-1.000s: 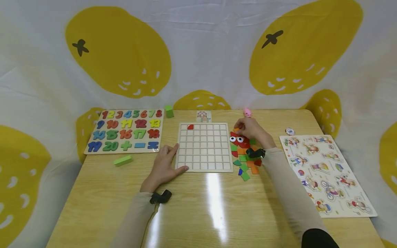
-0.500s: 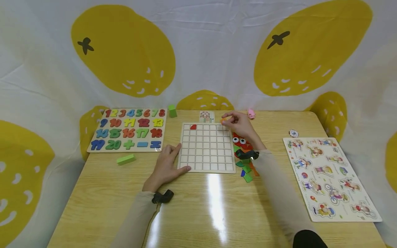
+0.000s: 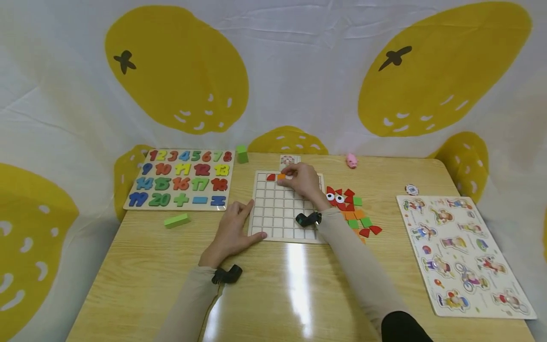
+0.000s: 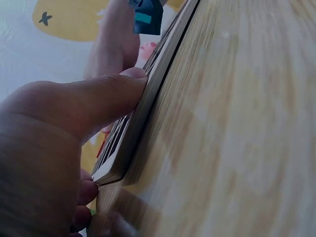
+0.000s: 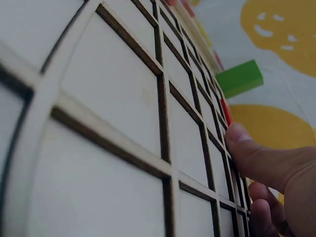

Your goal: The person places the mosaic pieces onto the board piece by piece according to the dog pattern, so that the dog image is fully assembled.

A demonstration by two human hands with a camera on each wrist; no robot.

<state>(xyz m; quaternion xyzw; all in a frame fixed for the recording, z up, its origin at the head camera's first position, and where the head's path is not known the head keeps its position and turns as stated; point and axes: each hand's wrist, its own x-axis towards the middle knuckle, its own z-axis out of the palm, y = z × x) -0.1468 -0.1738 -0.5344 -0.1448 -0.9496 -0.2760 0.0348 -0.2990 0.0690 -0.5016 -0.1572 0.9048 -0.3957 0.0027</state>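
A wooden grid board [image 3: 273, 213] lies in front of me, its raised lines dividing it into square cells. One red quarter-round tile [image 3: 271, 177] sits in a top-row cell. Just right of it, my right hand [image 3: 301, 180] pinches an orange square tile [image 3: 281, 176] over the top row; the fingers hide part of it. My left hand [image 3: 232, 232] rests at the board's front-left corner, thumb [image 4: 113, 94] against the front edge and fingers by the left side. In the right wrist view, the right thumb [image 5: 252, 150] stands close over the far cells.
Loose red, green and orange tiles [image 3: 352, 213] lie right of the board. A small picture card [image 3: 289, 160] is behind it. A number puzzle [image 3: 179, 183] and green blocks [image 3: 176, 220] stand left; a figure puzzle [image 3: 461, 256], poker chip [image 3: 411, 189] and pink pig [image 3: 351, 160] are right.
My right hand has carried the orange tile from the loose pile leftward to the board's top row, beside the red tile. The left hand has stayed at the board's corner.
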